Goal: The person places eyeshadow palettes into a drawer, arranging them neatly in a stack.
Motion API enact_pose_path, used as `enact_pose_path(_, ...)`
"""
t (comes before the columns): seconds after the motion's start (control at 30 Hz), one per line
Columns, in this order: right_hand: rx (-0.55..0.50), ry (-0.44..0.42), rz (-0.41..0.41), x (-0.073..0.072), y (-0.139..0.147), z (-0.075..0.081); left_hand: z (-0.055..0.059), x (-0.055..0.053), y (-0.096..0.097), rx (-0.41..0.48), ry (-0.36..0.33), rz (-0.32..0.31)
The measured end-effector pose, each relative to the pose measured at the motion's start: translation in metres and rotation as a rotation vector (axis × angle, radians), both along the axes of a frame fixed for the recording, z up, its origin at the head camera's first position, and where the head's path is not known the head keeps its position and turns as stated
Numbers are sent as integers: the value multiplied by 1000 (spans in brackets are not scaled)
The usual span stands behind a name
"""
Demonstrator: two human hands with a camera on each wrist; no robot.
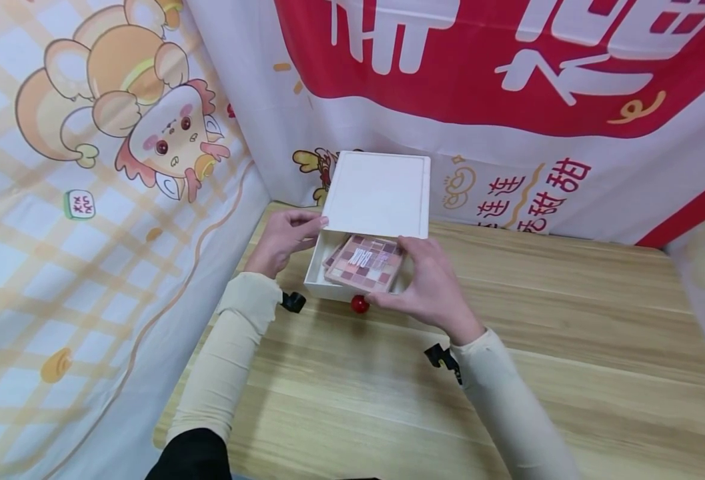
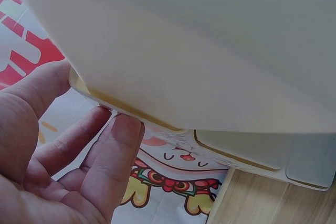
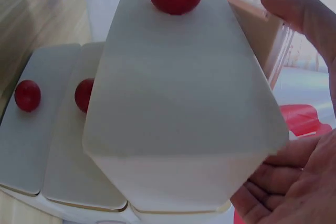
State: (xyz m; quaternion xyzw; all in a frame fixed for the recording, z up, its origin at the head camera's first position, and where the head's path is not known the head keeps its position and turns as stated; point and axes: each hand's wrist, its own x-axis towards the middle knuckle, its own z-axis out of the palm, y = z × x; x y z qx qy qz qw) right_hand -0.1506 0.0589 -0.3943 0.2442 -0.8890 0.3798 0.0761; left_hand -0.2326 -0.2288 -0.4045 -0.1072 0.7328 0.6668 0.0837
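A white drawer cabinet stands against the back cloth with its top drawer pulled out. Inside the drawer lies a checkered pink-brown eyeshadow palette, raised at an angle over another palette. My right hand grips the upper palette across its right side, thumb at the near edge and fingers at the far one. In the right wrist view, the thumb reaches the tan palette edge beside the drawer. With thumb and fingertips, my left hand holds the cabinet's front left corner; in the left wrist view, its fingers touch the cabinet edge.
A red round knob sticks out from the open drawer's front. Lower drawers with red knobs show in the right wrist view. The cabinet stands on a wooden table, with printed cloth at the left and back.
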Motion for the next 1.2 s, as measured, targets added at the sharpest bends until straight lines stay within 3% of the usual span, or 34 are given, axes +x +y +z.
enact_pose_path(0.67, -83, 230, -268, 6, -36, -21, 0, 0, -1, 21, 16, -3)
enact_pose_path(0.9, -86, 293, -292, 7, -37, -25, 0, 0, -1, 26, 11, 1)
enact_pose_path(1.2, -76, 287, -329, 10, -38, -28, -3, 1, -1, 39, 24, 5)
